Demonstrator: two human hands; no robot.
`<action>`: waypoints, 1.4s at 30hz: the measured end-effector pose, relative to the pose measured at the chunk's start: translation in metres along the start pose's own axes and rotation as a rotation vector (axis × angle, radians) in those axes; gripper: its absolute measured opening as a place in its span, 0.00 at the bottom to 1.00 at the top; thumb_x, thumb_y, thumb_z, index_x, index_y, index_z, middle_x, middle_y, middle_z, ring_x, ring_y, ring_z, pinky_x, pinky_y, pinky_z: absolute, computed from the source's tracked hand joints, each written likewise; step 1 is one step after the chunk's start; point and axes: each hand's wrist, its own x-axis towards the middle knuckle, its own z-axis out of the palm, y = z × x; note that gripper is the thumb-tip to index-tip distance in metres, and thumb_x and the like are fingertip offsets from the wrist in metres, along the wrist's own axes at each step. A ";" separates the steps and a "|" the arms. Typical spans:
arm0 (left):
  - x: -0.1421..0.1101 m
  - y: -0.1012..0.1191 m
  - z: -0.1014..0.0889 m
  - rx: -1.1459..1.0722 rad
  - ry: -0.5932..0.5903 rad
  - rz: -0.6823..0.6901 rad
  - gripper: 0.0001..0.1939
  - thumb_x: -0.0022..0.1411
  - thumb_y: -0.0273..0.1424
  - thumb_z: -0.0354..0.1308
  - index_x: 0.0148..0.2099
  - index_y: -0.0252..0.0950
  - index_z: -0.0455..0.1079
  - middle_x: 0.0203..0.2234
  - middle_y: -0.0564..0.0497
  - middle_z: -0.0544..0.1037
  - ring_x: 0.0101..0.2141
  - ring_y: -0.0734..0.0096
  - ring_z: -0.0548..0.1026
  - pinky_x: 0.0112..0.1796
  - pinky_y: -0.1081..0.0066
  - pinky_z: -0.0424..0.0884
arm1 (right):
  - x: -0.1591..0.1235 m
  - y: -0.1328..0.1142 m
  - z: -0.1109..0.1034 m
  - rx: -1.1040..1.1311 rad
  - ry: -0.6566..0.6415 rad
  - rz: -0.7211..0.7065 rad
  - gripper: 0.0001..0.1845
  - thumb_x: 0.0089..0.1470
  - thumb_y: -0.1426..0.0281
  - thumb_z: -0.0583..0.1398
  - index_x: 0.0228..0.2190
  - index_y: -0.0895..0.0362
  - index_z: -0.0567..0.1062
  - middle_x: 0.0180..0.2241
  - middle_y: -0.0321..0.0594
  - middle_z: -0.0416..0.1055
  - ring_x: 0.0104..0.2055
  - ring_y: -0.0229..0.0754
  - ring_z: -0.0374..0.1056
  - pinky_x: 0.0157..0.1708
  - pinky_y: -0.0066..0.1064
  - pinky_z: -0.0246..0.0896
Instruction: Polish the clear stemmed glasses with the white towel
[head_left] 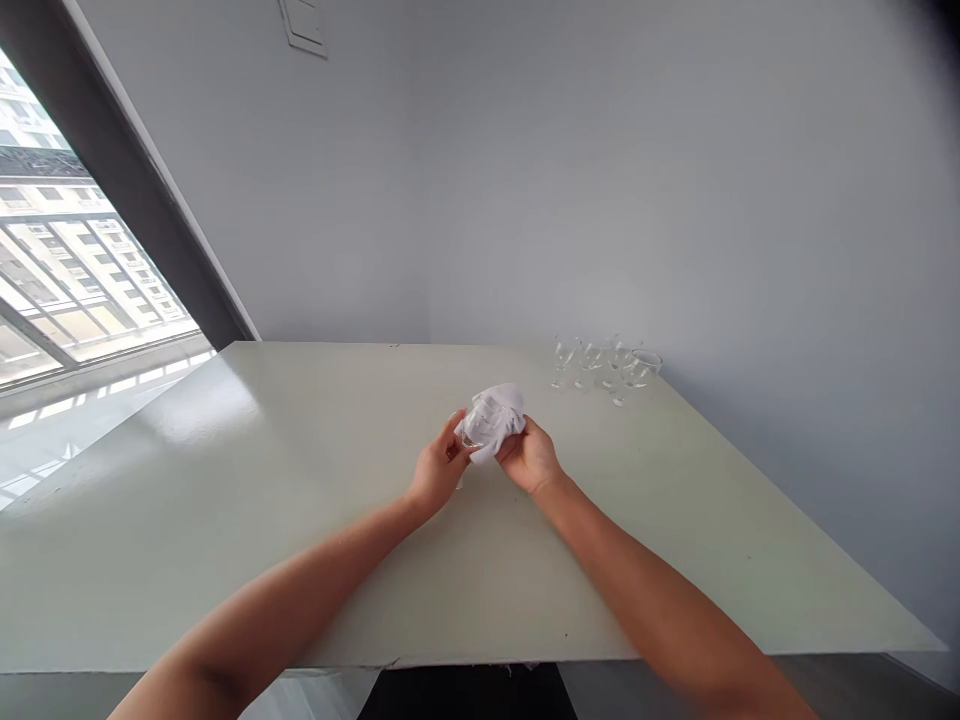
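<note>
Above the middle of the table, my left hand (440, 462) grips a clear glass (474, 428) with its fingers closed round the lower part. The glass is tilted, and its bowl is partly hidden by a white cloth (504, 405). On the other side, my right hand (531, 455) is closed on the cloth, its fingers partly hidden behind it. The cloth is bunched over and against the glass. A bit of the glass's foot seems to show below my left hand.
Several clear stemmed glasses (606, 366) stand together at the table's back right, near the wall. The pale glossy table (300, 470) reaches to the grey wall (525, 180). A window (67, 240) is at the left, and a switch plate (304, 22) is on the wall.
</note>
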 end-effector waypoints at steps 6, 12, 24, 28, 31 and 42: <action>0.004 -0.005 0.001 -0.098 0.196 0.020 0.30 0.55 0.29 0.51 0.60 0.48 0.53 0.46 0.47 0.62 0.43 0.68 0.66 0.34 0.70 0.69 | -0.019 0.024 0.017 -0.146 -0.138 -0.068 0.05 0.45 0.66 0.57 0.26 0.54 0.70 0.29 0.35 0.70 0.33 0.40 0.65 0.32 0.31 0.59; -0.001 -0.006 -0.001 -0.090 0.110 0.066 0.35 0.53 0.21 0.50 0.61 0.51 0.48 0.61 0.49 0.45 0.57 0.62 0.55 0.47 0.63 0.65 | -0.020 0.031 0.005 -0.443 -0.310 -0.080 0.11 0.48 0.60 0.58 0.28 0.54 0.72 0.26 0.33 0.67 0.29 0.37 0.60 0.31 0.29 0.55; 0.011 0.005 -0.030 -0.884 -0.476 -0.094 0.37 0.51 0.37 0.59 0.60 0.44 0.49 0.52 0.43 0.65 0.48 0.60 0.67 0.43 0.63 0.64 | -0.018 0.017 -0.001 -0.138 -0.412 0.366 0.11 0.40 0.64 0.63 0.20 0.58 0.69 0.20 0.35 0.63 0.23 0.35 0.59 0.25 0.28 0.55; 0.015 0.001 -0.036 -0.878 -0.434 -0.083 0.30 0.49 0.35 0.62 0.53 0.41 0.57 0.45 0.43 0.71 0.39 0.63 0.71 0.38 0.66 0.64 | -0.021 0.016 -0.002 -0.185 -0.494 0.413 0.10 0.42 0.65 0.64 0.24 0.58 0.71 0.23 0.34 0.64 0.25 0.33 0.59 0.27 0.26 0.54; 0.016 -0.001 -0.035 -0.797 -0.311 -0.113 0.26 0.49 0.33 0.63 0.49 0.38 0.59 0.42 0.44 0.73 0.39 0.64 0.71 0.41 0.64 0.62 | -0.021 0.009 -0.001 -0.476 -0.559 0.288 0.11 0.45 0.64 0.62 0.30 0.58 0.73 0.28 0.36 0.67 0.29 0.35 0.61 0.30 0.27 0.54; 0.030 -0.001 -0.048 -0.935 0.077 -0.272 0.20 0.47 0.30 0.65 0.41 0.36 0.61 0.36 0.48 0.73 0.39 0.66 0.74 0.42 0.64 0.69 | -0.012 -0.023 -0.011 -1.136 -0.356 -0.474 0.13 0.53 0.64 0.54 0.38 0.54 0.73 0.32 0.40 0.69 0.30 0.40 0.63 0.30 0.31 0.57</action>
